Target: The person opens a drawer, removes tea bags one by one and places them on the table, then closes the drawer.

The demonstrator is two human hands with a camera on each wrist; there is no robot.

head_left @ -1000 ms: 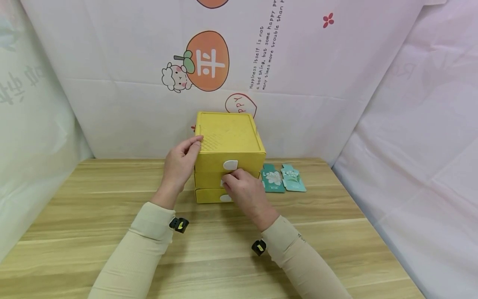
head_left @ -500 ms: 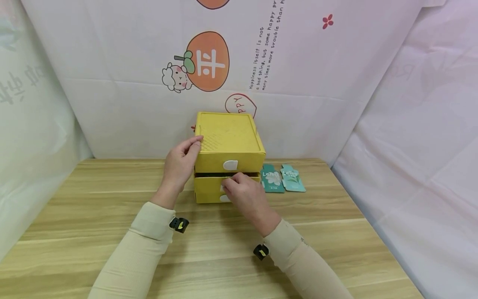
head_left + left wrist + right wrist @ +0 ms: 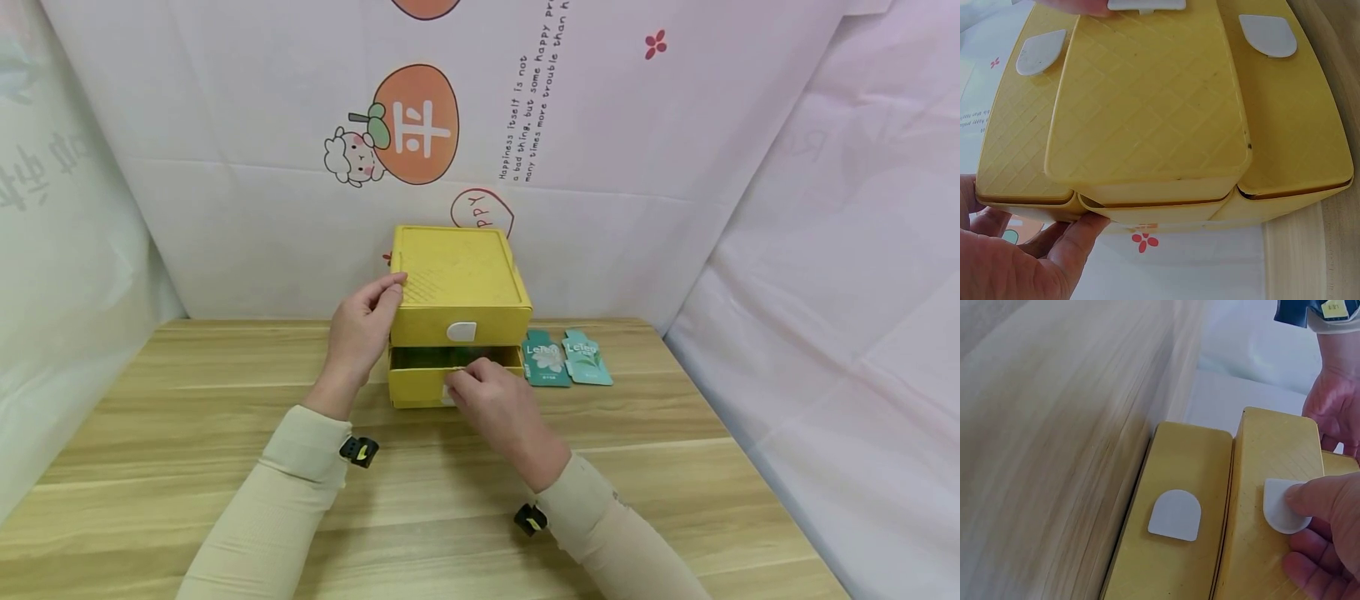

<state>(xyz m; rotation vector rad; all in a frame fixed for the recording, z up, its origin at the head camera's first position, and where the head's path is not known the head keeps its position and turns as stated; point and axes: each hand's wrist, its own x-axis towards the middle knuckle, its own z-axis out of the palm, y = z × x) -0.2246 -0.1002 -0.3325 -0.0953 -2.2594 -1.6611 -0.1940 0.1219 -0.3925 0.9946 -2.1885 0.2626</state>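
Observation:
A yellow three-drawer box (image 3: 461,262) stands near the back of the table. Its middle drawer (image 3: 416,387) is pulled partway out, and something green shows inside, too hidden to identify. My right hand (image 3: 498,408) pinches the white drawer handle (image 3: 1274,503) on that drawer, thumb on its face and fingers behind. My left hand (image 3: 362,329) rests against the box's upper left front edge, its fingers fairly straight. In the left wrist view, the thumb (image 3: 1079,247) touches the box's side. The top drawer (image 3: 495,327) and the bottom drawer (image 3: 1179,462) are closed.
To the right of the box, two flat teal packets lie on the wooden table (image 3: 225,400): a darker one (image 3: 546,371) and a lighter one (image 3: 592,371), both marked LeTea or similar. A printed white cloth (image 3: 262,108) hangs behind, with cloth on both sides.
The middle drawer has slid out toward me from closed, drawn by my right hand on its handle. My left hand has stayed at the box's edge.

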